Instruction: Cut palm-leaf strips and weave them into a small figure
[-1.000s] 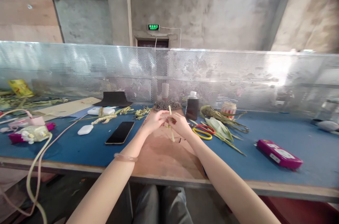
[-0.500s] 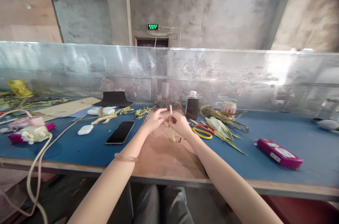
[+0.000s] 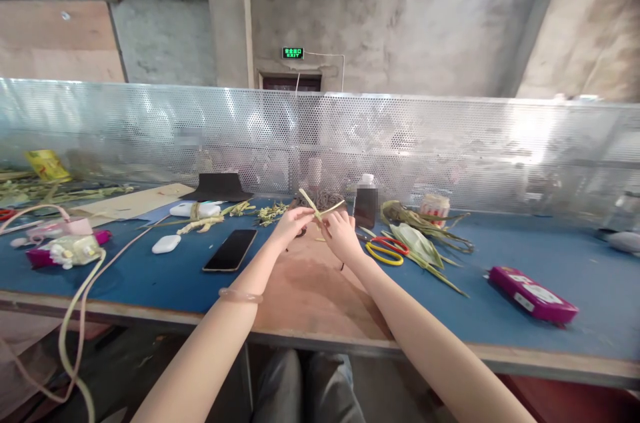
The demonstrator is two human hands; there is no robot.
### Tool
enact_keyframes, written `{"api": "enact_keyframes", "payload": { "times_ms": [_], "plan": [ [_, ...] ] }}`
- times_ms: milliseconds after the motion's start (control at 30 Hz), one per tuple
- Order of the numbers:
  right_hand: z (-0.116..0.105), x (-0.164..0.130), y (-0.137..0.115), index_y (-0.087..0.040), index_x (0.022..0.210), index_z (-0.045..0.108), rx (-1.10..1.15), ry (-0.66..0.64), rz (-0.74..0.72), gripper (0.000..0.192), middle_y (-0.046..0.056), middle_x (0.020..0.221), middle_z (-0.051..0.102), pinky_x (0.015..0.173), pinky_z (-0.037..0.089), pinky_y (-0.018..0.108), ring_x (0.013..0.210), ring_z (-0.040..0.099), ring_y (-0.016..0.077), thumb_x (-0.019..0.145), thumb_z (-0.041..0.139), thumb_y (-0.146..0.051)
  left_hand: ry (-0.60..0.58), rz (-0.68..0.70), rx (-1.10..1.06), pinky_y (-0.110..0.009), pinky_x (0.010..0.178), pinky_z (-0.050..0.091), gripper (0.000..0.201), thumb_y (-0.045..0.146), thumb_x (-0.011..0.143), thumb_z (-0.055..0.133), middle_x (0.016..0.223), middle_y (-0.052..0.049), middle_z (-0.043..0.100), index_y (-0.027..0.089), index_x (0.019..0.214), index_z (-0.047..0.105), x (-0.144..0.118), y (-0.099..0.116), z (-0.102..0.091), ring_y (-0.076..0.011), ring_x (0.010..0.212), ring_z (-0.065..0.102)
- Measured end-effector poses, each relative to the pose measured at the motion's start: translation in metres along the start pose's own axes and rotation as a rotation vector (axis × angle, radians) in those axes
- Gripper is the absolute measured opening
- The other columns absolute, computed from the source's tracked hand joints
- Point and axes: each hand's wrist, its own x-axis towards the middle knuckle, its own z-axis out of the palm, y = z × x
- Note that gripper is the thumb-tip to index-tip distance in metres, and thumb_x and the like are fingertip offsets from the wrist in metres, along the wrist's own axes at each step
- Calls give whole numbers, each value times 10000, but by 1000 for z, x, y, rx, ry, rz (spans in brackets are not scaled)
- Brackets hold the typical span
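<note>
Pale plant-leaf strips (image 3: 307,198) cross between my two hands, above a brown board (image 3: 313,296). My left hand (image 3: 291,223) pinches them from the left, thumb and fingers together. From the right, my right hand (image 3: 340,233) is closed on the same strips, its fingers bent over them. One strip end points up to the left, another up to the right. The exact grip of the fingertips is partly hidden. Behind the hands lies a heap of dark, cord-like material (image 3: 325,199).
Right of the board lie red-and-yellow scissors (image 3: 385,256), leaves (image 3: 415,243), a dark bottle (image 3: 366,206) and a magenta packet (image 3: 533,293). On the left are a phone (image 3: 230,250), a white case (image 3: 167,244) and cables (image 3: 75,316). A perforated metal screen (image 3: 425,136) stands behind.
The strip stood nearly upright between my hands; now strips cross in a V shape. My right hand has turned over, its back now facing up. The view has shifted slightly.
</note>
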Motion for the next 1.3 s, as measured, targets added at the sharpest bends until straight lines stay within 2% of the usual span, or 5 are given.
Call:
{"api": "enact_keyframes", "payload": {
  "times_ms": [300, 767, 1000, 1133, 1300],
  "plan": [
    [3, 0, -7, -189, 786, 564, 100, -82, 45, 207, 48, 763, 638, 764, 317, 326, 857, 532, 213, 904, 422, -284, 21, 52, 82, -225, 565, 365, 393, 396, 696, 658, 1002, -102, 674, 167, 1015, 631, -6, 3, 5, -188, 837, 592],
    [0, 3, -9, -175, 678, 550, 438, -128, 77, 273, -9, 569, 530, 504, 297, 221, 502, 431, 126, 869, 403, -303, 64, 30, -57, -200, 475, 316, 409, 363, 637, 711, 779, -50, 657, 158, 988, 666, -1, -7, 7, -86, 557, 507],
    [-2, 3, -11, -176, 665, 541, 448, -132, 70, 259, -11, 573, 530, 501, 295, 215, 503, 420, 118, 864, 414, -284, 94, 12, -85, -201, 431, 227, 444, 375, 615, 722, 701, -44, 645, 131, 981, 668, 0, -6, 7, -42, 442, 366],
    [-2, 1, -13, -178, 699, 548, 413, -145, 52, 245, -6, 588, 540, 513, 301, 218, 508, 430, 122, 877, 408, -271, 90, 22, -61, -199, 444, 258, 434, 375, 618, 714, 733, -60, 660, 133, 976, 677, -1, -5, 6, -66, 493, 438],
    [-6, 2, -15, -174, 771, 561, 241, 37, -25, 203, 47, 743, 577, 697, 373, 272, 727, 504, 179, 889, 423, -265, 125, 41, -49, -191, 460, 281, 423, 410, 654, 668, 812, -72, 674, 151, 989, 686, 0, -2, 3, -90, 577, 500]
  ]
}}
